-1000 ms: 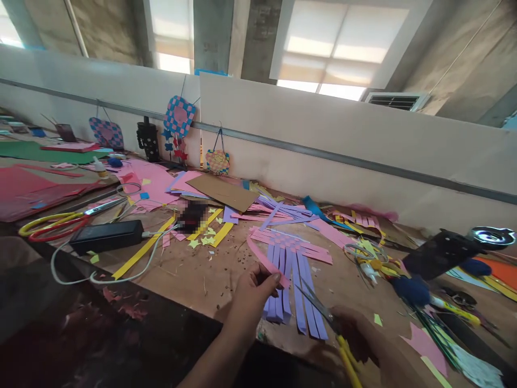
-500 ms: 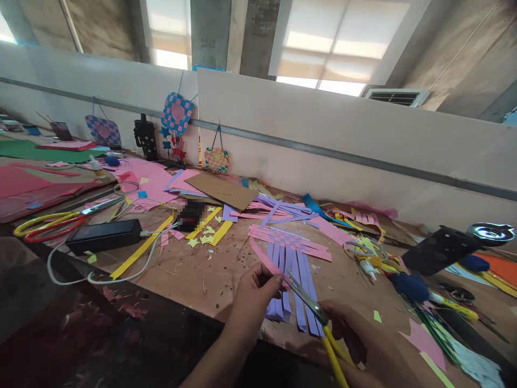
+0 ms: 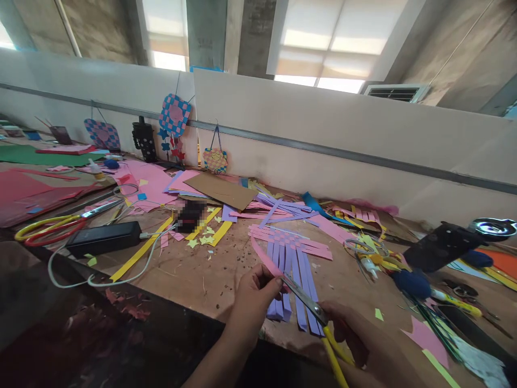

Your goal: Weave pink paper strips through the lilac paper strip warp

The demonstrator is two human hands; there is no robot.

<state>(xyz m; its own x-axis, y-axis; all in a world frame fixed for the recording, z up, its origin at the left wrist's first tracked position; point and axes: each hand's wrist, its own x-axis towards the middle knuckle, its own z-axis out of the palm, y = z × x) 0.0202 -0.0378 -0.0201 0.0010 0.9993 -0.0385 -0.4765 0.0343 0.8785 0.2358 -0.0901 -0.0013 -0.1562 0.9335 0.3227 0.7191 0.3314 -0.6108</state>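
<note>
Between thumb and fingers, my left hand (image 3: 254, 293) pinches the end of a pink paper strip (image 3: 264, 256). My right hand (image 3: 355, 337) grips a pair of scissors (image 3: 311, 307) with yellow handles. The blade tips reach the strip right beside my left fingertips. Beneath and behind the blades lies a half-woven paper mat (image 3: 288, 240), where pink strips cross long purple strips (image 3: 301, 288) that hang toward the table's front edge. The far end of the held strip rests by the mat's left side. My right fingers are partly hidden in shadow.
Left on the table are a second pair of scissors (image 3: 64, 218), a black power bank (image 3: 105, 237) with a white cable, and yellow paper stars (image 3: 205, 237). Brown cardboard (image 3: 220, 189) lies behind. At right are a dark phone-like block (image 3: 436, 250), blue yarn (image 3: 412, 283) and a glue bottle (image 3: 369, 267).
Both hands, the strip and the scissors look almost the same. The camera view has shifted very slightly.
</note>
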